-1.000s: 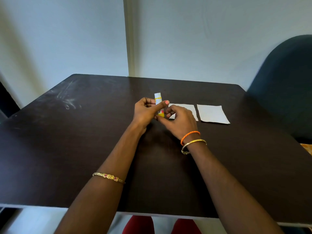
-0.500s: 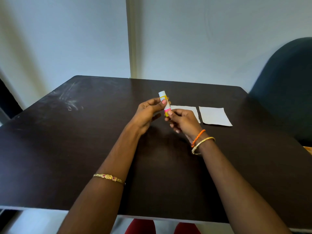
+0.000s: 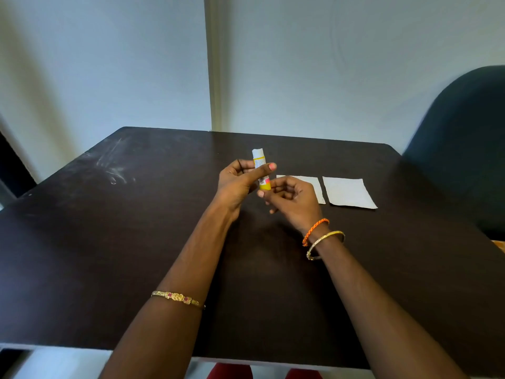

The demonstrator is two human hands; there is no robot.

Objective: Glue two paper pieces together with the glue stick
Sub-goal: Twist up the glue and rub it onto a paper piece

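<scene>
A wide, dark brown wooden table (image 3: 114,258) with pale scuff marks at its far left fills most of the view, set against a plain pale wall; a dark teal rounded chair back (image 3: 464,149) stands just beside its right edge; both bare forearms reach out over the tabletop from the near edge; two white rectangular paper pieces lie flat on the table right of centre, the right-hand paper piece (image 3: 349,192) fully in view and the left-hand paper piece (image 3: 314,184) partly hidden behind the right hand, the two close together but apart; the left hand (image 3: 237,181) grasps a small yellow-and-white cylindrical glue stick (image 3: 261,166), held nearly upright above the table with the thumb laid across its front; the right hand (image 3: 292,199) pinches the stick's yellow lower end with its fingertips; a gold bangle (image 3: 325,243) and an orange braided cord (image 3: 314,231) circle the right wrist; a thin gold bracelet (image 3: 177,298) with red stones sits on the left forearm.
</scene>
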